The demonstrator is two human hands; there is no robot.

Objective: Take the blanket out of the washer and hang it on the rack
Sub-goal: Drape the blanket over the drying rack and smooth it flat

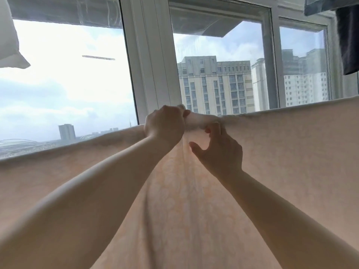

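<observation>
The blanket (272, 152) is already out of the washer. It is hung up high in front of the window (68, 84), and its top edge runs from one side of the picture to the other. The rack cannot be seen, because it is hidden under the top fold. No washer is seen here.

A bunched bit of the top edge is gripped by the left hand (165, 123), with the fingers curled tight around it. Just beside it, the cloth is touched by the right hand (219, 148). Its fingers are bent at the edge and the thumb is held out wide. Whether the cloth is really pinched there cannot be told.

The job looks almost done. Only the bunched part seems left to be pulled flat.
</observation>
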